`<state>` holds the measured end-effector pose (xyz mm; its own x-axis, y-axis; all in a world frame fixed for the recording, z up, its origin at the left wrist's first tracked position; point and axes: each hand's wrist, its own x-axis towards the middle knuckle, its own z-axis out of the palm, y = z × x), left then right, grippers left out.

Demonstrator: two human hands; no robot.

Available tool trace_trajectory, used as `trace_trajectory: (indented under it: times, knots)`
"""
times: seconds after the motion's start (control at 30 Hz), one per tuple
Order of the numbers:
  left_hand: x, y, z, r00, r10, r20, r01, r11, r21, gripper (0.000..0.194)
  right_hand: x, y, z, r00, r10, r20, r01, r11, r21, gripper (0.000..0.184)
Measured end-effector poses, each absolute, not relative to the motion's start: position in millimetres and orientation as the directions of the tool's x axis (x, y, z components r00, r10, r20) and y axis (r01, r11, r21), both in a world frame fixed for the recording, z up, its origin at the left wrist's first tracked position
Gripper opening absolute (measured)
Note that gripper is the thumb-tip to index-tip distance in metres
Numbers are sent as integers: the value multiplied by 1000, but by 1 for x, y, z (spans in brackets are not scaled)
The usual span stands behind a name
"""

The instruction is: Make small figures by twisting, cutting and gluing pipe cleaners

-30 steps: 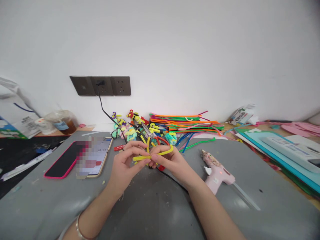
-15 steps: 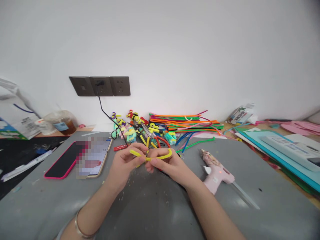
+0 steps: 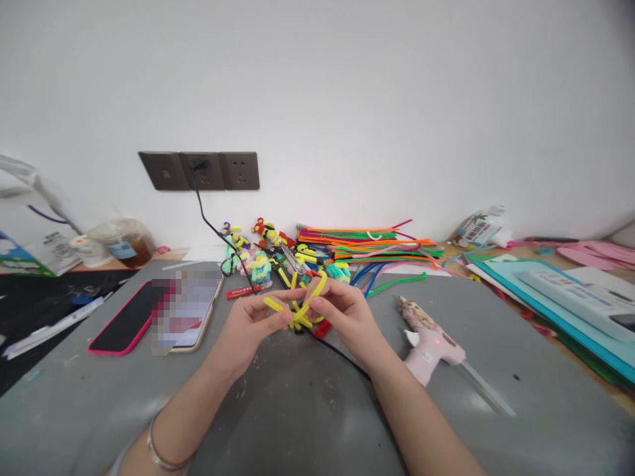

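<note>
Yellow pipe cleaners (image 3: pixel 301 318), bent and crossing one another, are held above the grey mat between both hands. My left hand (image 3: pixel 258 324) pinches them from the left, thumb against fingers, with one end sticking up past the fingertips. On the other side my right hand (image 3: pixel 340 311) grips a longer strand that slants up to the right. Just beyond the fingers lie pliers (image 3: pixel 290 258) with red handles, partly covered by my hands. Small pipe-cleaner figures (image 3: pixel 270 233) in red, purple and yellow sit behind them.
Bundles of coloured pipe cleaners (image 3: pixel 372 244) lie along the wall. A pink glue gun (image 3: pixel 429 337) rests at right, its black cord (image 3: pixel 342 357) running under my hands. Two phones (image 3: pixel 124 317) lie at left, near a drink cup (image 3: pixel 126 248). Folders (image 3: pixel 526 297) are stacked at far right.
The right-hand strand, earlier curved low to the right, now points steeply upward and crosses the other yellow pieces. My right hand has turned and shifted slightly right.
</note>
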<state>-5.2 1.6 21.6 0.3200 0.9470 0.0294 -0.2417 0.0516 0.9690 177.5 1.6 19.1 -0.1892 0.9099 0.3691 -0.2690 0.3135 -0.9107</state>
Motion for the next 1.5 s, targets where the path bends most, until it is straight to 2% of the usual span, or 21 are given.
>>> trace_trajectory:
  times: [0.27, 0.5, 0.67, 0.93, 1.17, 1.5]
  knots:
    - [-4, 3, 20, 437, 898, 50, -139, 13, 990, 10, 180, 1, 21, -238, 873, 425, -213, 380, -900, 22]
    - [-6, 7, 22, 505, 862, 46, -28, -37, 999, 5, 180, 1, 18, -335, 825, 455, -270, 378, -885, 10]
    - [-6, 7, 22, 570, 821, 41, 22, -65, 998, 3, 179, 0, 19, -416, 798, 437, -334, 313, -889, 5]
    - [-9, 6, 26, 630, 777, -9, 85, -57, 995, 14, 182, -3, 19, -506, 809, 299, -249, 195, -949, 9]
    - [-14, 5, 17, 662, 745, -81, 186, -59, 981, 25, 182, -5, 21, -564, 779, 275, -270, 142, -953, 12]
    - [-8, 3, 20, 611, 791, -43, 97, -20, 995, 24, 181, -1, 19, -457, 853, 253, -297, 121, -947, 18]
